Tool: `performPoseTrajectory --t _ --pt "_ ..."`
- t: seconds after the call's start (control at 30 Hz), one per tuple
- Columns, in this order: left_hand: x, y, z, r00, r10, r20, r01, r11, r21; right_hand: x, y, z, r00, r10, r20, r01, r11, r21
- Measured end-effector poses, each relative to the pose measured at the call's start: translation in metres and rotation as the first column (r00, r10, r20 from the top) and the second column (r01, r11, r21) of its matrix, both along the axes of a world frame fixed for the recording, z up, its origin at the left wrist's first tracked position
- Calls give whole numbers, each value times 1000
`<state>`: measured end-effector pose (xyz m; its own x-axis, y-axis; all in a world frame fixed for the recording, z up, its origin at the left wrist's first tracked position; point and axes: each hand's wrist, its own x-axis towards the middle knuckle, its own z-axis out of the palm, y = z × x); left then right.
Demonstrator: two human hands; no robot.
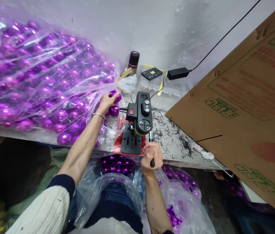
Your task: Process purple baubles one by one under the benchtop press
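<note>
Bent inward over shiny purple balls (114,110) at the mouth of a clear plastic bag (98,87), my left hand (107,101) has thumb and fingers closed on one purple ball (117,97). My right hand (152,154) is wrapped round the black grip of a lever (152,163), just in front of a black bench machine (144,113). That machine has round fan grilles, two knobs and a red switch (131,111). A slotted black plate (130,143) sits at its front, over red material. My right fingertips face away from view.
A big bag of purple balls (42,81) covers the left of the table. Behind the machine are a dark can (133,59), a black phone-like panel (152,73) and a power adapter (178,73). A cardboard box (244,107) blocks the right; black clippings (171,133) litter the tabletop.
</note>
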<state>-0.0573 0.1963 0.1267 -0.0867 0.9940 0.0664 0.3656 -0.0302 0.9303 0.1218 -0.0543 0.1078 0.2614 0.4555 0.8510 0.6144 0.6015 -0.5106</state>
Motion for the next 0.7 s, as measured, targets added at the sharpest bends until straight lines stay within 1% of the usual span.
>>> performPoseTrajectory --t 0.03,0.1,0.17,0.2,0.23,0.3,0.37,0.4,0.47,0.57,0.63,0.7 --pt "-6 -11 4 995 -11 99 16 999 -47 0 0 2 1000 -3 -2 3 1000 1" --pt "-19 -40 11 961 -27 276 64 990 -128 0 0 8 1000 -16 -9 16 1000 -2" --pt "-31 -78 16 927 -66 369 124 983 -135 -1 1 18 999 -32 -27 31 999 -20" --pt "-35 -98 15 911 -82 404 148 980 -133 -1 2 23 999 -36 -40 35 999 -31" --pt "-38 -118 12 894 -87 439 160 978 -132 -2 2 29 998 -38 -54 36 999 -40" --pt "-39 -156 -2 865 -74 496 161 977 -136 -3 4 41 995 -43 -86 38 998 -53" --pt "-35 -187 -22 847 -64 528 167 975 -149 -3 6 51 993 -60 -101 53 996 -70" --pt "-30 -199 -33 841 -68 537 179 971 -157 -4 7 55 992 -73 -103 65 995 -79" --pt "-20 -214 -54 843 -99 529 208 966 -151 -4 8 60 991 -89 -105 79 992 -95" --pt "-1 -218 -78 881 -170 442 225 972 -75 -3 8 63 991 -78 -113 66 992 -105" --pt "10 -213 -87 927 -200 317 215 977 -13 -2 8 63 991 -72 -110 60 992 -110" --pt "16 -206 -90 966 -219 136 217 976 30 -1 8 63 992 -76 -100 64 991 -119"
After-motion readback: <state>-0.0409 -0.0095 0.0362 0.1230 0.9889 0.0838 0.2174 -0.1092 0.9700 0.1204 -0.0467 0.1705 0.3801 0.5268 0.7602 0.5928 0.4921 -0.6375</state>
